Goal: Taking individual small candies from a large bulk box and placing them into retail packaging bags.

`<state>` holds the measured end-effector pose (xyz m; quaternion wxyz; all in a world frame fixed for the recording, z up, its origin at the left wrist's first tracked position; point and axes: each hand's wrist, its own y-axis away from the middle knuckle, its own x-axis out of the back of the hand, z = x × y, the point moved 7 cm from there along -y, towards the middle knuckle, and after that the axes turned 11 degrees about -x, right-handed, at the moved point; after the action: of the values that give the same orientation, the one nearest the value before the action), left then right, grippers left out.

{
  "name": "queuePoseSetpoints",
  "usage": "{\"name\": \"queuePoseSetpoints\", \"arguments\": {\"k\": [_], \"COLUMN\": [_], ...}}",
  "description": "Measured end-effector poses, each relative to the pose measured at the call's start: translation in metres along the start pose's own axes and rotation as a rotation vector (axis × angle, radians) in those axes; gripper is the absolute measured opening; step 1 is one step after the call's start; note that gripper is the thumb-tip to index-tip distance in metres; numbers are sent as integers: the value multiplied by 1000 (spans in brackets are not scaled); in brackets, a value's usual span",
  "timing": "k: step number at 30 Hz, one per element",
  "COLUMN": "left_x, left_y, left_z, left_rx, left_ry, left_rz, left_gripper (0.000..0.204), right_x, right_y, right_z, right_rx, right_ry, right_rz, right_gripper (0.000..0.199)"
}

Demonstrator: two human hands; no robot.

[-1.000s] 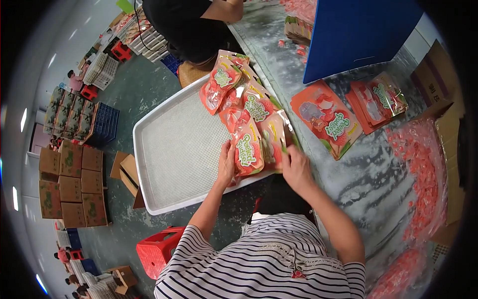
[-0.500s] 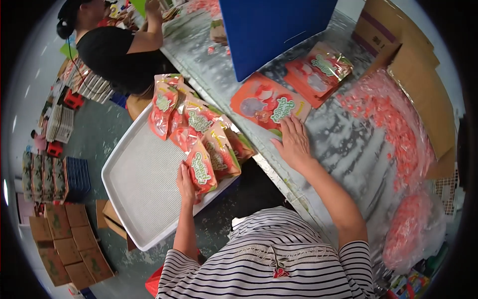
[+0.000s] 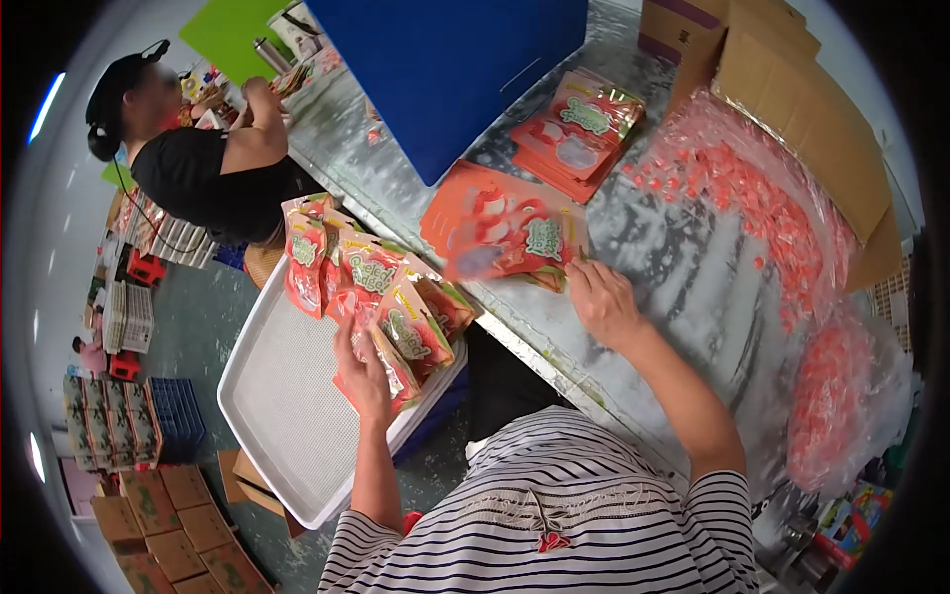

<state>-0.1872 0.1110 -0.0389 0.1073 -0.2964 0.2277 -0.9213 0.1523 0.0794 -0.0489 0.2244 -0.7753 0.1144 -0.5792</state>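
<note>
Red pouches (image 3: 371,297) fill the white tray's (image 3: 287,416) far end; left hand (image 3: 364,371) fingers rest flat on one. Right hand (image 3: 604,302) fingers touch the desk-edge stack (image 3: 505,233). More unloaded.

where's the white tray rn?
Head view, lower left: the white tray sits beside the table edge, below the left hand, with red snack pouches stacked on its upper end.
</note>
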Motion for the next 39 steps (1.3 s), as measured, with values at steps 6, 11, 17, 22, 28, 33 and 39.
{"name": "queuePoseSetpoints", "arguments": {"k": [6, 11, 17, 22, 28, 33, 39], "left_x": [-133, -182, -187, -190, -154, -145, -150], "left_y": [68, 99, 104, 139, 157, 92, 95], "left_z": [78, 89, 114, 133, 184, 269, 262], "left_rx": [645, 786, 792, 935, 504, -1048, -1399], "left_ry": [1034, 1108, 1376, 1309, 967, 311, 69], "left_rz": [-688, -672, -604, -798, -1572, -1081, -1030], "left_gripper": [42, 32, 23, 38, 43, 56, 56], "right_x": [54, 57, 24, 30, 47, 41, 73], "right_y": [50, 94, 148, 140, 136, 145, 137], "right_z": [-29, -40, 44, 51, 65, 28, 16], "right_rx": [36, -68, -1188, -1167, -1017, -946, -736], "right_ry": [-6, -192, -1058, -1274, -1029, -1341, -1192], "right_rz": [110, 38, 31, -6, -10, -133, -235], "right_gripper": [28, 30, 26, 18, 26, 20, 27]}}
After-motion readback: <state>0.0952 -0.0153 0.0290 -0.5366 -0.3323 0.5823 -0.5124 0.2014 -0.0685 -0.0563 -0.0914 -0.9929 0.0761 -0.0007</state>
